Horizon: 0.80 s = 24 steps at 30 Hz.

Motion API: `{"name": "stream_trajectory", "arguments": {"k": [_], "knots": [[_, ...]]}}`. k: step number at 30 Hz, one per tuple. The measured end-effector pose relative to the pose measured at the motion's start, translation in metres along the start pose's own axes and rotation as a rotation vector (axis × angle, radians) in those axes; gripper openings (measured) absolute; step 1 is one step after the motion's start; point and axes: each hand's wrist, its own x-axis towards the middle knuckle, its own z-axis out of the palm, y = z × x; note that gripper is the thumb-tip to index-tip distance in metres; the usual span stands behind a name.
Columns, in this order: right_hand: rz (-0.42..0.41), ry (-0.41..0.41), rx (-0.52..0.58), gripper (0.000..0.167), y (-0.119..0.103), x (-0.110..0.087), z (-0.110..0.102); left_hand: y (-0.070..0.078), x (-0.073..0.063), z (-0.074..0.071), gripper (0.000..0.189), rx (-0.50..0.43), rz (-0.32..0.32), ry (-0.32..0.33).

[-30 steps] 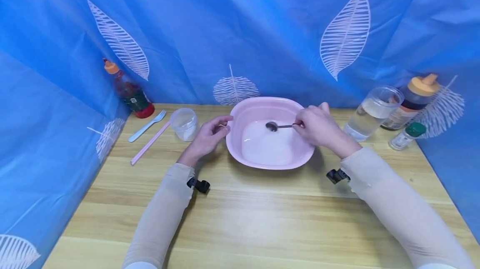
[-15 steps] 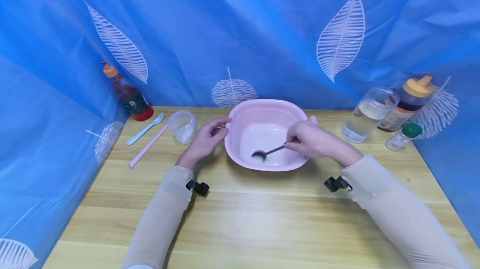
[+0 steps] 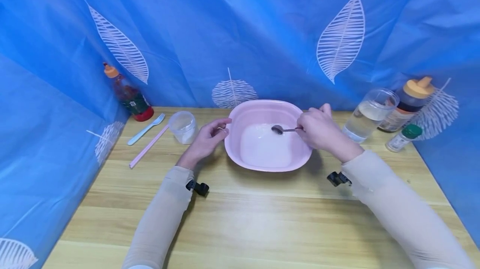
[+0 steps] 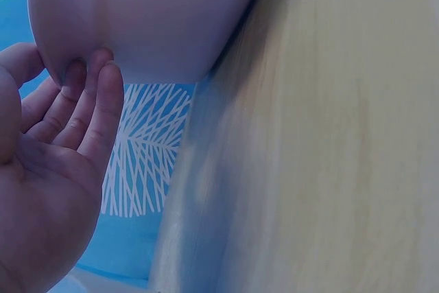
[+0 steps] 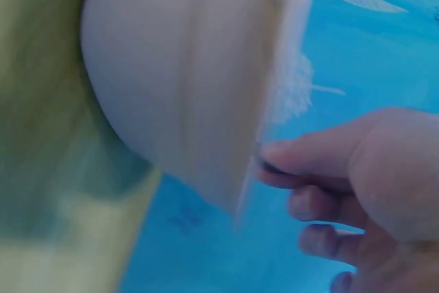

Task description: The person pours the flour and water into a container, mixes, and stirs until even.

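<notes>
A pink plastic basin (image 3: 233, 146) stands near the back of the table, with a whitish, glossy layer across its bottom. My left hand (image 3: 203, 142) grips the basin's left rim; in the left wrist view the thumb is over the edge and the fingertips (image 4: 106, 90) touch the outer wall below it. At the right rim, my right hand (image 3: 321, 132) pinches the handle of a dark metal spoon (image 3: 277, 129). The spoon's bowl points left over the inside of the basin. In the right wrist view the basin wall hides most of the spoon.
Left of the basin are a clear plastic cup (image 3: 182, 125) with white powder, a pale blue fork (image 3: 146, 129), a pink straw (image 3: 148, 146) and a red sauce bottle (image 3: 131, 96). To the right stand a water cup (image 3: 363, 119), a dark sauce bottle (image 3: 406, 104) and a green-capped jar (image 3: 403, 138).
The spoon swept to the front left of the basin, then came back toward the right rear with my right hand. My left hand has stayed at the rim.
</notes>
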Motion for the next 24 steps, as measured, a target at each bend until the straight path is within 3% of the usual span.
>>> {"name": "stream_trajectory", "arguments": {"k": [6, 11, 17, 21, 24], "knots": [[-0.083, -0.117, 0.047, 0.024, 0.005, -0.025, -0.027, 0.0, 0.0, -0.001, 0.045, 0.003, 0.008, 0.005], [-0.157, -0.166, 0.167, 0.018, -0.005, -0.024, -0.017, 0.001, 0.0, 0.001, 0.044, -0.008, 0.006, 0.007], [-0.103, -0.073, 0.232, 0.011, -0.02, -0.001, 0.019, 0.001, 0.001, 0.002, 0.045, 0.006, 0.0, -0.002], [-0.049, 0.015, 0.158, 0.007, -0.019, 0.011, 0.027, 0.002, 0.001, 0.001, 0.044, 0.011, 0.001, 0.001], [-0.016, 0.029, 0.058, 0.008, -0.011, 0.013, 0.021, 0.002, 0.0, 0.0, 0.044, 0.013, 0.0, 0.006]]}}
